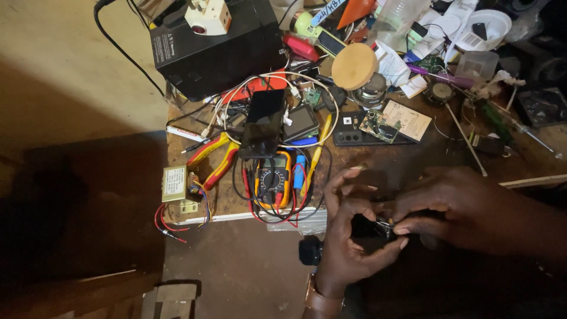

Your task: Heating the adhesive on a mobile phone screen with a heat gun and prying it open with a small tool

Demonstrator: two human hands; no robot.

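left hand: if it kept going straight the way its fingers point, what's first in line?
The left hand points up and right into the small dark part it holds, with the right hand just beyond. Farther along lies the circuit board, though depth is unclear.

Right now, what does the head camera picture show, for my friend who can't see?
Two bare hands, left hand and right hand, pinch a small dark metal part together at a cluttered wooden workbench. Nearby lie a yellow-cased multimeter and red-and-yellow-handled pliers.

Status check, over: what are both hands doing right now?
Left hand cradles a small dark part. Right hand pinches its thin wires with the fingers. Multimeter and pliers lie apart on the bench.
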